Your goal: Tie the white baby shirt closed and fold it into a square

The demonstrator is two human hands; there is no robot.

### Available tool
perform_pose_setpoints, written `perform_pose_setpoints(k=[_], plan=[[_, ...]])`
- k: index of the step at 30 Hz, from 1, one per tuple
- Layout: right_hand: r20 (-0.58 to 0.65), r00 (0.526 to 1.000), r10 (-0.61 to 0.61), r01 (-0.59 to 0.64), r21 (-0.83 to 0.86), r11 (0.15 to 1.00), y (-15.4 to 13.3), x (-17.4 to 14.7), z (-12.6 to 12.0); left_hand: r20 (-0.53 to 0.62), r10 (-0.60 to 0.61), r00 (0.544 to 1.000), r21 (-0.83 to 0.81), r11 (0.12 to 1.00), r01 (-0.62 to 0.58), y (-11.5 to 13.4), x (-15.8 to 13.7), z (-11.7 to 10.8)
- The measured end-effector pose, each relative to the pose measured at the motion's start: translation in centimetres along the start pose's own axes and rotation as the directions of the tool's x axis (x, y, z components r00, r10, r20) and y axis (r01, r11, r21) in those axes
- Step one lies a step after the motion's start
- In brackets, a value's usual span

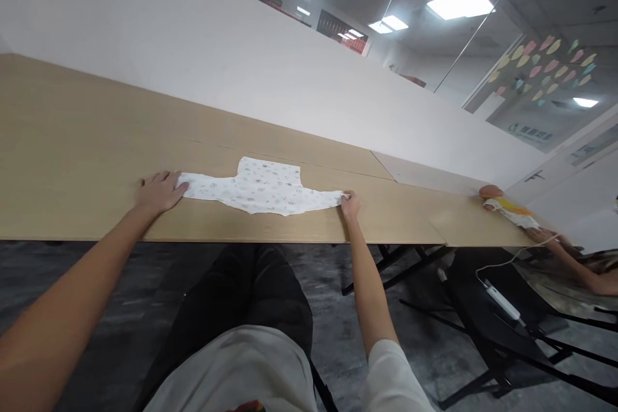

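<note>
A small white baby top (268, 184) with a scattered print lies flat on the wooden table, its sleeves stretched out to both sides and its body toward the wall. On the end of the left sleeve rests my left hand (161, 192), palm down, fingers spread over cloth and tabletop. My right hand (350, 205) pinches the cuff of the other sleeve between thumb and fingers, close to the table's front edge.
The long table (87, 161) runs along a white wall (232, 64) with glass above. At the far right, another person's hands (543, 236) touch some cloth (516, 212). A black chair (506, 309) below carries a white power strip (502, 301) with a cable.
</note>
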State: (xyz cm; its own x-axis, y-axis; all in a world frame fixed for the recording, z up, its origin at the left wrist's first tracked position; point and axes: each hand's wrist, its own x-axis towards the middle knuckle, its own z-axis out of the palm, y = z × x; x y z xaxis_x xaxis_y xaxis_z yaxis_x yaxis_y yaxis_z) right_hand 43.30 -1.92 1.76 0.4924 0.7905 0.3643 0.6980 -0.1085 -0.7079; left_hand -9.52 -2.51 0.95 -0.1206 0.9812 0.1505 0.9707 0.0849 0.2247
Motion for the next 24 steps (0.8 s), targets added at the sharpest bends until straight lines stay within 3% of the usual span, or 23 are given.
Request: perform_pose_setpoints(k=[3, 6, 10, 13, 18, 24], plan=[[-0.083, 0.996, -0.028, 0.031, 0.037, 0.999, -2.7, 0.1, -0.2, 0.006, 0.000, 1.000, 0.010, 1.000, 0.000, -0.1, 0.0, -0.1], [-0.125, 0.981, -0.152, 0.162, 0.076, 0.984, -6.7, -0.4, 0.2, -0.004, -0.001, 1.000, 0.018, 1.000, 0.001, -0.1, 0.1, 0.0], [-0.024, 0.951, -0.308, 0.308, 0.097, 0.946, -12.7, -3.7, 3.2, -0.001, -0.005, 1.000, 0.016, 1.000, 0.005, -0.1, 0.2, 0.0], [0.136, 0.918, -0.373, 0.364, 0.088, 0.927, -15.8, -7.6, 6.8, 0.007, -0.016, 1.000, 0.007, 1.000, 0.016, 0.0, 0.1, -0.2], [0.319, 0.882, -0.347, 0.357, 0.029, 0.934, -16.9, -11.8, 10.9, 0.013, -0.031, 0.999, 0.005, 1.000, 0.031, 0.2, 0.0, -0.4], [0.332, 0.870, -0.364, 0.365, 0.061, 0.929, -16.4, -11.9, 11.5, -0.013, -0.015, 1.000, -0.008, 1.000, 0.015, 0.0, 0.2, -0.2]])
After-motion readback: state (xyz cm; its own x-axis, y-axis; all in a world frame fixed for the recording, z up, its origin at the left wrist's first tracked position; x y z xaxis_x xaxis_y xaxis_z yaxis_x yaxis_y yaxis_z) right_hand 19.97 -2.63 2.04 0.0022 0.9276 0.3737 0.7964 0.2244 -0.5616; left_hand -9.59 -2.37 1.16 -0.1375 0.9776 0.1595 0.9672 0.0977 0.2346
